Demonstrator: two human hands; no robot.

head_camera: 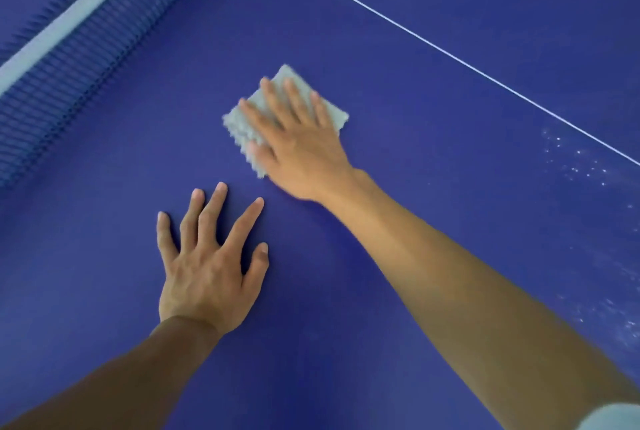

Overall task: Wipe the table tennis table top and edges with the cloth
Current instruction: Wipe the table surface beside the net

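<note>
Cloth (pixel 237 130) flat under right hand (pixel 298 149), fingers (pixel 277 100) straight; left hand (pixel 207 267) flat, open-fingered, on the table (pixel 415 118).

Cloth (pixel 258 118) on table (pixel 433 118), net (pixel 59 59) at its left.

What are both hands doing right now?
Left hand: open, flat on the table top, holding nothing.
Right hand: open, straight fingers pressing the cloth down.

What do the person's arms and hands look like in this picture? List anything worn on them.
Both hands are bare: the left hand and right hand show no gloves, rings or watch. Both forearms are uncovered. Only the right arm shows clothing, the edge of a pale sleeve at the lower right corner.
</note>
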